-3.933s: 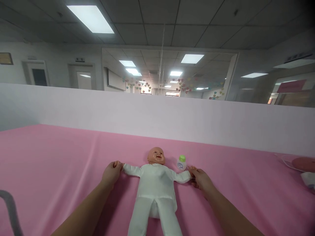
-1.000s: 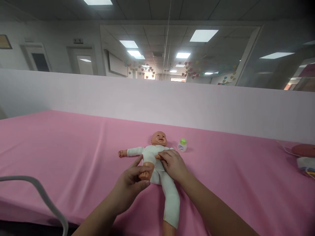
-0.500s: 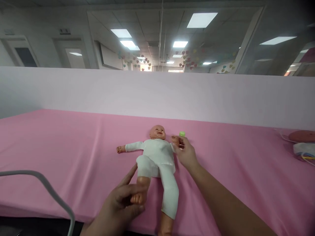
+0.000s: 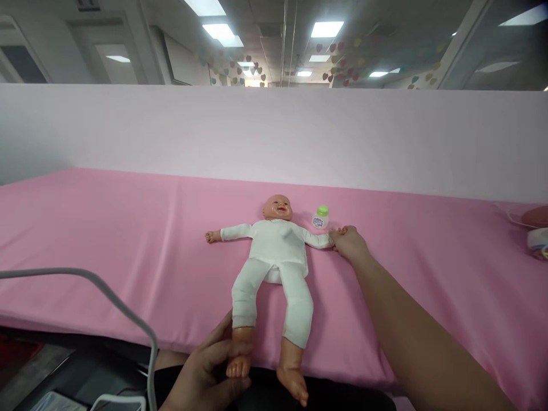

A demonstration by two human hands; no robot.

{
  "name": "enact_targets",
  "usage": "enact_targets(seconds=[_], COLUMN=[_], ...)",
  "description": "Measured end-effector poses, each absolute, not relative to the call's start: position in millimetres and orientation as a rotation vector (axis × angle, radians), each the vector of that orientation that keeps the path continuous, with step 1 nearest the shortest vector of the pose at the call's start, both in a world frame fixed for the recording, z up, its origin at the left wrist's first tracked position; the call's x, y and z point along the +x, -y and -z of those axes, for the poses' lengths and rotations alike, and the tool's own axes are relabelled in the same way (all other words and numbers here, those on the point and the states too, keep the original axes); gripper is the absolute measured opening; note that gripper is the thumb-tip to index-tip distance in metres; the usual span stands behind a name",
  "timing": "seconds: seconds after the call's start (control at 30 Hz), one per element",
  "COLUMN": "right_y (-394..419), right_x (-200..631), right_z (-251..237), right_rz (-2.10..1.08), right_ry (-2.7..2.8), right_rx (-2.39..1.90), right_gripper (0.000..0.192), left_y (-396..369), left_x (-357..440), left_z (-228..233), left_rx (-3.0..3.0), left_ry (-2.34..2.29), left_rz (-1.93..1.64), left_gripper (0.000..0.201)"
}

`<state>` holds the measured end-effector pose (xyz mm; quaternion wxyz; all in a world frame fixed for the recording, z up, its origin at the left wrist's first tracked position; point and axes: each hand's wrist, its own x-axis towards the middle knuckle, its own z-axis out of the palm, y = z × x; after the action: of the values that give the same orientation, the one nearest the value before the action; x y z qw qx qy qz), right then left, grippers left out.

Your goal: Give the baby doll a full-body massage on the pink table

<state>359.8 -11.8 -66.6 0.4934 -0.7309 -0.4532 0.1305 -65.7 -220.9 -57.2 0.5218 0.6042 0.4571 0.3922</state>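
Observation:
A baby doll (image 4: 279,245) in a white long-sleeved top and white trousers lies face up on the pink sheet (image 4: 128,228), its bare feet over the near edge. My left hand (image 4: 209,368) is closed around the doll's ankle and foot on the left side. Out to the right, my right hand (image 4: 349,242) grips the doll's hand at the end of its stretched sleeve. Beside the doll's head stands a small clear bottle (image 4: 320,218) with a green cap, close to my right hand but apart from it.
A grey cable or tube (image 4: 107,291) arcs across the lower left. At the far right lie a brownish round item (image 4: 535,217) and a whitish bundle (image 4: 538,241). A low white wall (image 4: 274,134) with glass above it runs behind the sheet.
My right hand has drawn the doll's arm outward to the right, straightening it. The doll's left-side leg is lowered and straighter. The view has tilted down, and the bottle shows more fully.

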Motion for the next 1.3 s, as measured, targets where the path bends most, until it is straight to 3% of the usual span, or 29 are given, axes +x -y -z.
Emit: enact_targets(seconds=[0.17,0.33,0.57,0.7,0.93,1.07,1.3], right_y=[19.2,40.0,53.4,54.5,55.8,53.1,35.7], right_x=[339.1,284.7,237.5,236.4,239.0,250.5,304.7], right_z=[49.4,22.4,18.1,16.8,19.9,20.4,25.6], right_rz=[-0.385,-0.181,-0.058,-0.059,-0.052,-0.237,-0.404], right_ry=[1.036,1.272,1.879,1.977,1.978,1.673,1.069], right_rx=[-1.703,-1.497,-1.358,-1.325,-1.317,-1.355,-1.573], right_gripper=[0.068,0.068,0.019,0.008,0.013,0.022,0.051], left_y=[219.9,211.4,171.6,146.0,131.1,157.0,205.7], left_x=[-69.0,-61.9,-37.3,-23.8,-11.3,-24.0,-59.4], left_z=[52.1,23.2,-17.7,-20.8,-27.0,-25.0,36.7], left_rx=[1.561,1.650,1.761,1.847,1.799,1.823,1.831], left_ry=[-1.112,-1.093,-1.035,-0.993,-0.923,-0.986,-0.967], left_rz=[-0.943,-0.918,-0.943,-0.978,-1.066,-1.015,-1.090], left_gripper=[0.029,0.023,0.025,0.022,0.022,0.017,0.026])
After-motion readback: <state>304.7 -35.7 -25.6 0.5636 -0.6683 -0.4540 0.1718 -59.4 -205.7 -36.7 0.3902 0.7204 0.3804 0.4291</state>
